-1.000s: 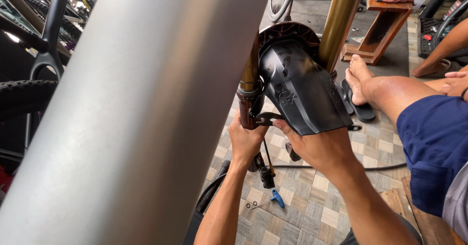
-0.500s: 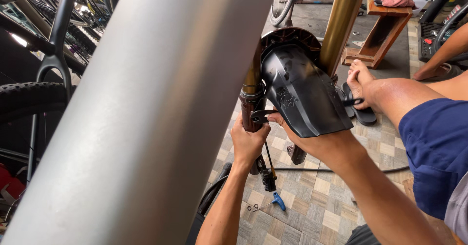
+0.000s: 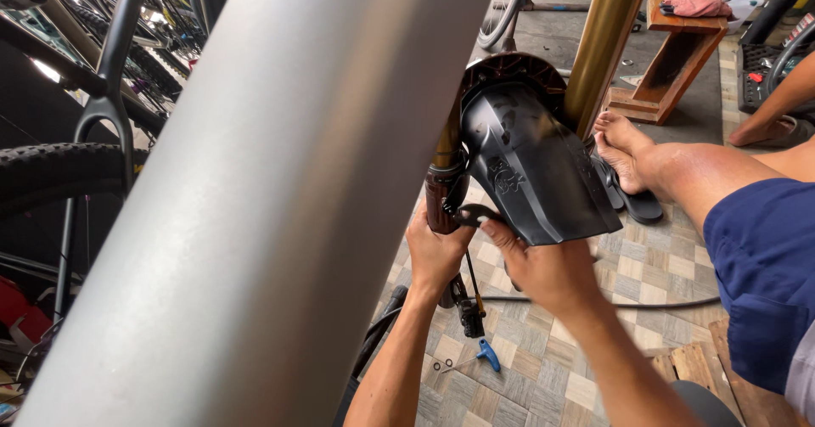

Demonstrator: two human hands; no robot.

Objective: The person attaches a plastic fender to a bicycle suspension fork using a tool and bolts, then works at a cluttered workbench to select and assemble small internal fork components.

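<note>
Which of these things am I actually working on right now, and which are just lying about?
In hand:
left hand on the fork leg
right hand at the black mudguard
small black strap

Lying about:
blue-handled tool on the floor
wooden stool
black sandal
parked bicycles

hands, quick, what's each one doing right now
Left hand: closed around the brown fork leg.
Right hand: gripping the lower edge of the black mudguard.
</note>
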